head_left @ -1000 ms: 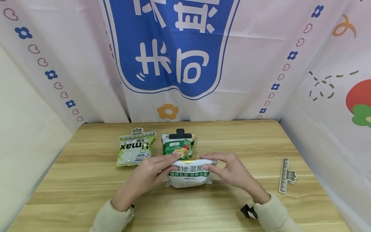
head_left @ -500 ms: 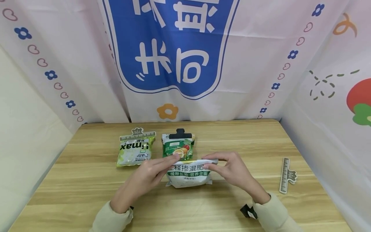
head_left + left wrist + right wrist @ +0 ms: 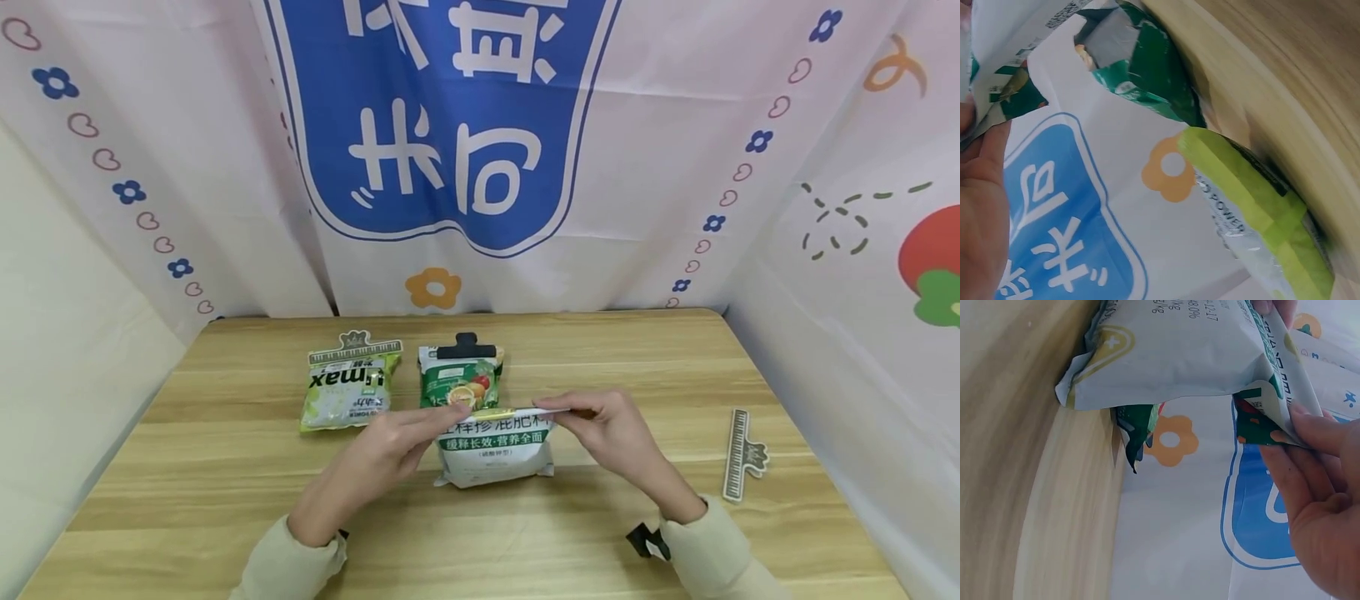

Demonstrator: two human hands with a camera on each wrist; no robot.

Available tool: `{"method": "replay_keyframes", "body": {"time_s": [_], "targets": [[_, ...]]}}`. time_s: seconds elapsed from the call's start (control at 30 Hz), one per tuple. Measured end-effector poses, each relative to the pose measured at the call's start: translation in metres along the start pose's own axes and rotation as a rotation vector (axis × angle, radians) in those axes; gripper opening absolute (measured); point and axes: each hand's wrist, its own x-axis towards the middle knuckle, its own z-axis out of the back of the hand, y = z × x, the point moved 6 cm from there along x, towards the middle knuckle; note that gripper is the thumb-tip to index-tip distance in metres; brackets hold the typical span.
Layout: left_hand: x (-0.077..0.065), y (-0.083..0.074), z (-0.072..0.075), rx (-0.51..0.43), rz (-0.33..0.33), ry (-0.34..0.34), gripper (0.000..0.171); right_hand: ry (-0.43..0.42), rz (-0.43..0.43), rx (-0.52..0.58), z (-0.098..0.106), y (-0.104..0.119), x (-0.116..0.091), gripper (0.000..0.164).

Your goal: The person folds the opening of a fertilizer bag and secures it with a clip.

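Observation:
A white fertilizer bag [image 3: 495,460] with green and black lettering stands at the middle of the table, its top folded over. My left hand [image 3: 397,442] pinches the left end of the fold, and my right hand [image 3: 611,437] pinches the right end between thumb and fingers. From the right wrist, the bag [image 3: 1172,356] shows its side, with a green corner of the fold by my fingertips. The left wrist view catches my left hand [image 3: 982,206] at the fold's other end. Behind the bag lies a green packet [image 3: 459,377] topped by a black clip [image 3: 467,347].
A yellow-green packet [image 3: 347,396] with a keyboard-patterned clip [image 3: 356,352] lies at back left. Another keyboard-patterned clip [image 3: 741,454] lies loose on the wooden table [image 3: 600,550] at the right. Printed white cloth [image 3: 652,167] hangs behind the table.
The bag's top has tilted so its folded edge now looks thin from above. The bag and my right hand have shifted slightly right; the left hand still pinches its end.

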Motion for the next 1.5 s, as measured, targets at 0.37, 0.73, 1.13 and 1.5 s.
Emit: {"method": "replay_keyframes", "body": {"time_s": [0.37, 0.73, 1.13, 1.5], "targets": [[-0.001, -0.009, -0.003, 0.122, -0.115, -0.006, 0.075, -0.04, 0.136, -0.042, 0.005, 0.001, 0.001, 0.027], [-0.001, -0.011, -0.002, 0.206, -0.189, -0.067, 0.074, -0.035, 0.164, -0.038, 0.009, 0.001, 0.005, 0.025], [-0.009, -0.012, 0.009, 0.173, -0.25, -0.143, 0.057, 0.049, 0.141, -0.042, 0.011, -0.002, 0.004, 0.029], [-0.012, -0.02, 0.01, 0.312, -0.303, -0.159, 0.048, 0.079, 0.184, -0.039, 0.015, -0.008, 0.007, 0.031]]}}
